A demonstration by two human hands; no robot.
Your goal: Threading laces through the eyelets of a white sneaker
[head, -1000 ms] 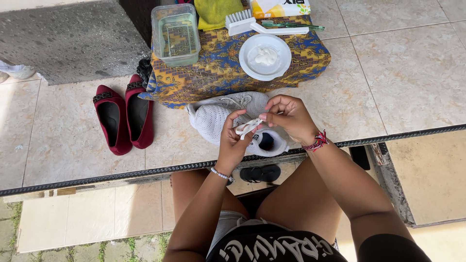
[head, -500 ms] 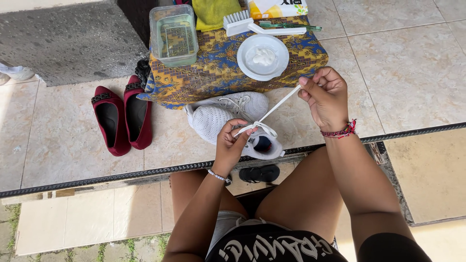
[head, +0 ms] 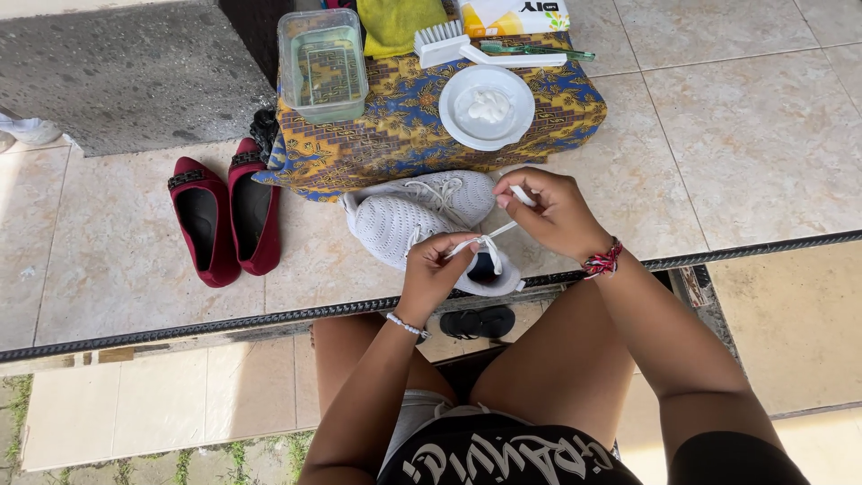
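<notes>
A white mesh sneaker (head: 395,229) lies on the tiled floor in front of my knees, with a second white sneaker (head: 449,193) behind it. My left hand (head: 435,269) pinches the white lace (head: 485,238) at the front sneaker's collar. My right hand (head: 552,211) holds the other end of that lace, drawn up and to the right above the shoe. The lace runs taut between both hands.
A low stand under a patterned cloth (head: 404,135) carries a clear tub of water (head: 323,63), a white plate with cream (head: 487,108), a white brush (head: 449,40), a yellow cloth and a box. Red flat shoes (head: 224,216) lie to the left. A black sandal (head: 480,321) sits below the step edge.
My right hand pulled the lace far out to the upper right, then came back nearer the shoe. My left hand stayed at the sneaker's collar.
</notes>
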